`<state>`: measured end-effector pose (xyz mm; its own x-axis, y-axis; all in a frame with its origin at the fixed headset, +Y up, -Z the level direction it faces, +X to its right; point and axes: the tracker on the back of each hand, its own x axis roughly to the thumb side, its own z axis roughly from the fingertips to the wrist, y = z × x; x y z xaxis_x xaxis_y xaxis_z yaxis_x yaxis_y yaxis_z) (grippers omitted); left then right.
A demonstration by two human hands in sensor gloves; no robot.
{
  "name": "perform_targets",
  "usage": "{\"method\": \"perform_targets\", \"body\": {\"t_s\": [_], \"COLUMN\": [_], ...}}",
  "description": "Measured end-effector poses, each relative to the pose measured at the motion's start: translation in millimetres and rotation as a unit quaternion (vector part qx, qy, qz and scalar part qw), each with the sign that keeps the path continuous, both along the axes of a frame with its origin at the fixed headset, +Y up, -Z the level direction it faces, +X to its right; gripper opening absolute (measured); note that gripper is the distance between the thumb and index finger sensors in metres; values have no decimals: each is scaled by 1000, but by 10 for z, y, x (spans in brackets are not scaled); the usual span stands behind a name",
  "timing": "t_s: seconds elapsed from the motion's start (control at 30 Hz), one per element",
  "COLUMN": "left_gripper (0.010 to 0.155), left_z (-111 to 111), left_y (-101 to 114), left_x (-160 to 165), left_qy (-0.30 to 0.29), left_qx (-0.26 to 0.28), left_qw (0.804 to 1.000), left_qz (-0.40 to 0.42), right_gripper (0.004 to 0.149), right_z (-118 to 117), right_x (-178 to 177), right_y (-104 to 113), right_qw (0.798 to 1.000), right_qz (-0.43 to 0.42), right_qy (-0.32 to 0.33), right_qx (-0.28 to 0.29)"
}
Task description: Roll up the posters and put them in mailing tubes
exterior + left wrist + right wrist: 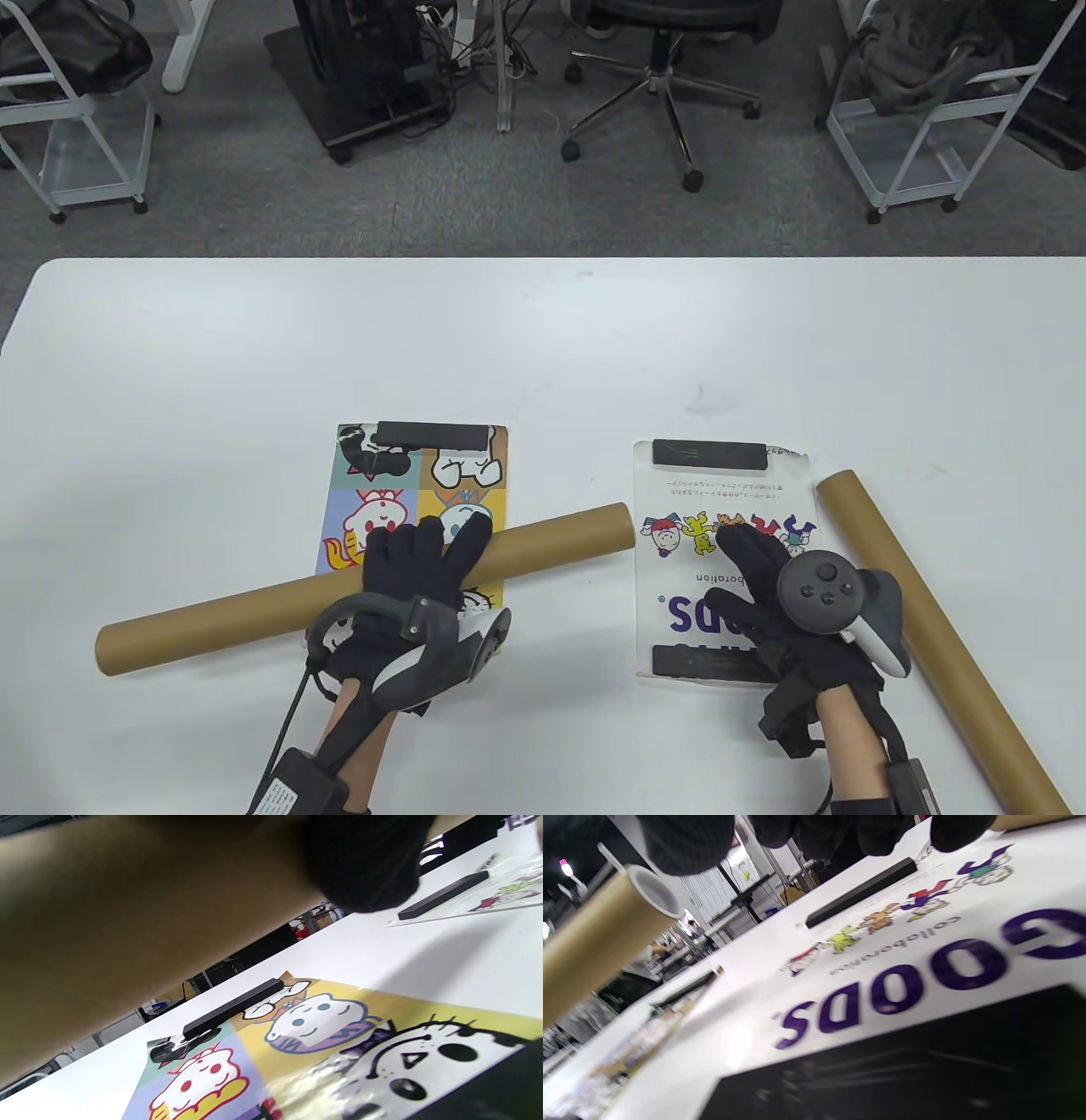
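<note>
- The left hand (417,567) lies across a brown mailing tube (365,587), fingers draped over it and lightly curled round it.
- That tube rests slantwise over the cartoon poster (386,501), which lies flat on the white tabletop (543,356) with a black bar (434,435) on its far edge.
- Right of that poster, the right hand (764,577) presses flat, fingers straight, on a white poster (721,501).
- A second tube (925,620) lies just right of the white poster.
</note>
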<state>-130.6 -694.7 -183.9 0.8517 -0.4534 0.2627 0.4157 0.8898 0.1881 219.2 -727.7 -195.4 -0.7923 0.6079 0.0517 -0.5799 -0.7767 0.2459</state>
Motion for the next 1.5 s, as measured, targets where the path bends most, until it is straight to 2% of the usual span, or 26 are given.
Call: {"method": "perform_targets", "body": {"t_s": [0.3, 0.47, 0.63, 0.8, 0.97, 1.17, 1.33, 1.43, 1.5], "left_gripper": [88, 88, 88, 88, 88, 88, 97, 79, 78], "left_z": [84, 113, 141, 168, 166, 160, 139, 118, 115], "left_y": [27, 46, 37, 50, 37, 25, 63, 73, 79], "left_x": [204, 246, 308, 387, 425, 441, 412, 394, 390], "left_qy": [-35, -42, -53, -71, -82, -87, -76, -76, -68], "left_qx": [18, 25, 31, 33, 33, 35, 34, 17, 26], "left_qw": [999, 999, 998, 997, 996, 995, 996, 997, 997], "left_qz": [-16, -15, -28, -21, -24, -26, -14, 6, -7], "right_gripper": [68, 60, 61, 57, 47, 40, 40, 40, 40], "right_z": [-1, -22, -28, -34, -60, -50, -47, -50, -40], "right_x": [-76, -100, -89, -120, -98, -83, -79, -66, -60], "right_y": [15, -1, -12, -13, -22, 2, 8, 8, 6], "right_qw": [997, 990, 986, 988, 990, 990, 990, 991, 991], "right_qz": [-76, -140, -167, -156, -135, -124, -125, -118, -119], "right_qy": [11, 7, -4, -8, -32, -42, -35, -31, -28], "right_qx": [12, 7, 9, 8, 15, 44, 48, 54, 53]}}
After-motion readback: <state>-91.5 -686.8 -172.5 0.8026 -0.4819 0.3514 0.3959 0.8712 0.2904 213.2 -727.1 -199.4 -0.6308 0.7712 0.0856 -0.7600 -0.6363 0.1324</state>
